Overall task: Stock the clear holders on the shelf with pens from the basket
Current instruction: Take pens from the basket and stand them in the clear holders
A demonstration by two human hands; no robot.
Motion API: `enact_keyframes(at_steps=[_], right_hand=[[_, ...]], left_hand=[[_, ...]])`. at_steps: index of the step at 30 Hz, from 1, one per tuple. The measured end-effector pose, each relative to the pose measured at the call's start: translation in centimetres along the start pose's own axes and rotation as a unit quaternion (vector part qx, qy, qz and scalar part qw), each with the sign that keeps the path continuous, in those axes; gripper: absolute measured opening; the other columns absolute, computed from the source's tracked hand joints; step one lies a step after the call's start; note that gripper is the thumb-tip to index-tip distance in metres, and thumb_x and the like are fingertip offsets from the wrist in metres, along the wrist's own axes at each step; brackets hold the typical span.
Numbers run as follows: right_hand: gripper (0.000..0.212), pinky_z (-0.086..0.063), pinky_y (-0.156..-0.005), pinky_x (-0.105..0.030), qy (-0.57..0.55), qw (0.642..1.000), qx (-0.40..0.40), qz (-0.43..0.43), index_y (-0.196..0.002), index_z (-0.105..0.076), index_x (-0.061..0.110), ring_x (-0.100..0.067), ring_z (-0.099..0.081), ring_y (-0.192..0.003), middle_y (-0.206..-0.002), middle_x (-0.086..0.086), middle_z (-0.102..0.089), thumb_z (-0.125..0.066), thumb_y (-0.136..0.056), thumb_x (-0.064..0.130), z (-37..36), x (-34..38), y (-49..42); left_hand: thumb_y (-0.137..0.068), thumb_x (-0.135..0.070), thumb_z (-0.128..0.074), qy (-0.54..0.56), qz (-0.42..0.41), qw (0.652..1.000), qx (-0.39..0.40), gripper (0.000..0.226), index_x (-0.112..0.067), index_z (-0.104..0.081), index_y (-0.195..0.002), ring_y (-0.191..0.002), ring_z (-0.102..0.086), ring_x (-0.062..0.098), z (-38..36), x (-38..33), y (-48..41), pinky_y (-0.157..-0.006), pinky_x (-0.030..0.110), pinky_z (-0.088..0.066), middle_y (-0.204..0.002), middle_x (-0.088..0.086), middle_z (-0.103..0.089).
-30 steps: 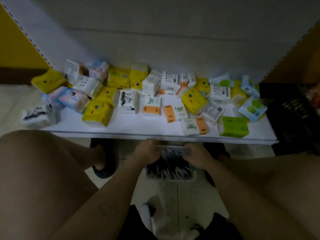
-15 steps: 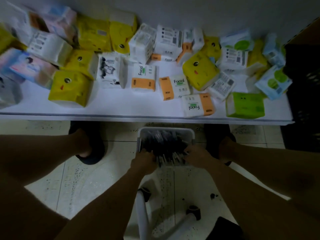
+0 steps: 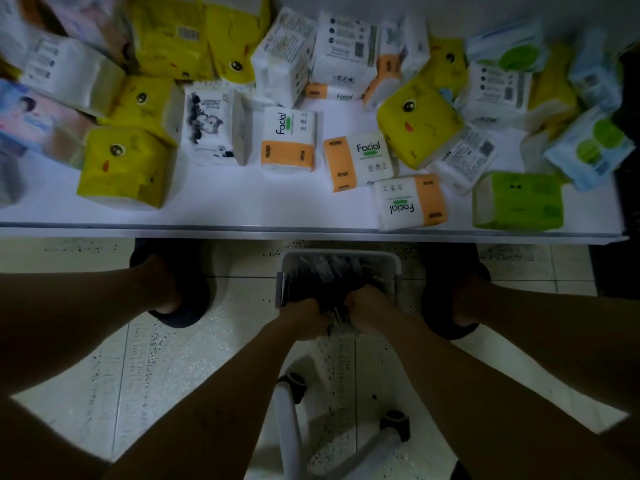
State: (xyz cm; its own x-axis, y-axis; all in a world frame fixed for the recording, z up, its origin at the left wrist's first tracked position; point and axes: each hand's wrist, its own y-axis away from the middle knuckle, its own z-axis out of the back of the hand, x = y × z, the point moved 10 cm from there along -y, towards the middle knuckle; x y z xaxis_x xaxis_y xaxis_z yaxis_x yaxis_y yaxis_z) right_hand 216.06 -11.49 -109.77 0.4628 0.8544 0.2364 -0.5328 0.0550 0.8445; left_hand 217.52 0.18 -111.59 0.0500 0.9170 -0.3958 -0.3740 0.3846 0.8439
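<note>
Shelf [image 3: 242,209] ran across the top w/ tissue packs [image 3: 289,140], yellow pack [image 3: 124,168] at left. On the floor just below its edge sat the basket [image 3: 339,256], full of dark pens [image 3: 322,275]. L hand [image 3: 303,320] was curled at the near-left corner, among the pens; its grip was too dark to tell. R hand [image 3: 369,310], just beside it, was clenched round a few pens. Green pack [image 3: 519,202] lay far right.

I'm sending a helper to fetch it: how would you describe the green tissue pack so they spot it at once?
Start at the white shelf strewn with tissue packs and follow its front edge to the right end. The green tissue pack lies there, just right of an orange-and-white Facial pack. It alone is solid lime green, with two small black dots like eyes.
</note>
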Motion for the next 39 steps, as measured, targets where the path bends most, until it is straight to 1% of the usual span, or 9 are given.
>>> enact_keyframes(at_steps=[3,9,13,22,27,30,34,36,39], right_hand=[[0.032,-0.044,-0.100,-0.038,0.040,0.999,0.005,0.003,-0.121,-0.061,0.010,-0.031,-0.048,-0.117,-0.130,-0.010,-0.049,-0.050,-0.093,0.019,-1.2,-0.1,-0.3],[0.043,-0.045,-0.100,-0.045,0.084,0.996,-0.001,0.007,-0.131,-0.056,0.011,-0.034,-0.046,-0.121,-0.137,-0.014,-0.042,-0.055,-0.094,0.031,-1.8,-0.4,0.0],[0.039,-0.048,-0.095,-0.040,0.083,0.996,-0.041,0.016,-0.126,-0.061,0.011,-0.031,-0.050,-0.117,-0.131,-0.013,-0.047,-0.060,-0.091,0.030,-0.8,-0.3,0.4],[0.021,-0.047,-0.072,-0.030,0.013,0.987,-0.159,0.020,-0.104,-0.067,0.007,-0.025,-0.063,-0.096,-0.107,-0.011,-0.065,-0.059,-0.091,0.022,2.4,0.4,1.6],[0.013,-0.046,-0.071,-0.031,-0.089,0.958,-0.273,-0.024,-0.097,-0.057,0.010,-0.028,-0.062,-0.092,-0.097,-0.012,-0.065,-0.061,-0.092,0.021,6.6,-0.1,4.4],[0.017,-0.042,-0.065,-0.030,-0.171,0.942,-0.287,-0.045,-0.084,-0.048,0.013,-0.024,-0.054,-0.077,-0.081,-0.006,-0.053,-0.059,-0.093,0.022,7.4,-1.0,5.6],[0.020,-0.052,-0.074,-0.038,-0.323,0.920,-0.214,-0.052,-0.100,-0.060,0.002,-0.028,-0.061,-0.081,-0.087,-0.012,-0.061,-0.052,-0.097,0.020,6.4,-1.7,6.7],[0.022,-0.052,-0.066,-0.032,-0.373,0.910,-0.175,-0.052,-0.099,-0.062,0.003,-0.023,-0.059,-0.068,-0.078,-0.009,-0.060,-0.045,-0.099,0.017,5.6,-1.5,7.6],[0.021,-0.045,-0.047,-0.025,-0.434,0.886,-0.152,-0.060,-0.094,-0.057,0.005,-0.016,-0.057,-0.052,-0.068,-0.006,-0.060,-0.039,-0.100,0.012,5.2,-0.7,9.3]], left_hand=[[-0.095,-0.013,-0.050,0.055,-0.007,0.998,-0.026,0.028,0.002,-0.057,-0.118,-0.104,-0.058,0.037,0.5,-0.3,0.3,-0.088,0.040,-0.051,-0.110,0.023,-0.061],[-0.090,-0.012,-0.055,0.158,0.054,0.975,-0.148,0.018,-0.007,-0.070,-0.083,-0.073,-0.062,0.021,2.4,2.0,1.9,-0.064,0.026,-0.051,-0.079,0.007,-0.066],[-0.092,-0.015,-0.057,0.286,0.075,0.937,-0.184,0.013,-0.010,-0.069,-0.094,-0.090,-0.066,0.026,2.8,3.5,2.7,-0.086,0.038,-0.055,-0.096,0.011,-0.069],[-0.098,-0.019,-0.041,0.312,0.046,0.935,-0.164,0.039,-0.019,-0.044,-0.136,-0.110,-0.058,0.037,3.9,1.9,3.4,-0.094,0.051,-0.051,-0.138,0.014,-0.048],[-0.089,0.000,-0.041,0.383,0.087,0.909,-0.140,0.022,-0.008,-0.059,-0.099,-0.087,-0.063,0.033,3.3,2.3,4.6,-0.065,0.041,-0.055,-0.109,0.026,-0.060],[-0.087,0.004,-0.037,0.375,0.086,0.911,-0.152,0.039,0.000,-0.054,-0.121,-0.125,-0.046,0.044,4.0,1.6,5.4,-0.097,0.052,-0.046,-0.136,0.027,-0.047],[-0.099,-0.019,-0.040,0.374,0.036,0.905,-0.199,0.030,-0.004,-0.052,-0.122,-0.094,-0.059,0.032,5.9,0.0,7.8,-0.074,0.038,-0.050,-0.111,0.019,-0.059],[-0.101,-0.037,-0.041,0.362,-0.002,0.905,-0.224,0.033,-0.009,-0.056,-0.109,-0.087,-0.057,0.023,6.9,-0.7,9.2,-0.070,0.031,-0.045,-0.102,0.015,-0.061],[-0.102,-0.028,-0.040,0.363,-0.026,0.899,-0.243,0.027,-0.009,-0.058,-0.107,-0.070,-0.054,0.016,7.8,-1.5,10.9,-0.057,0.025,-0.042,-0.089,0.012,-0.060]])
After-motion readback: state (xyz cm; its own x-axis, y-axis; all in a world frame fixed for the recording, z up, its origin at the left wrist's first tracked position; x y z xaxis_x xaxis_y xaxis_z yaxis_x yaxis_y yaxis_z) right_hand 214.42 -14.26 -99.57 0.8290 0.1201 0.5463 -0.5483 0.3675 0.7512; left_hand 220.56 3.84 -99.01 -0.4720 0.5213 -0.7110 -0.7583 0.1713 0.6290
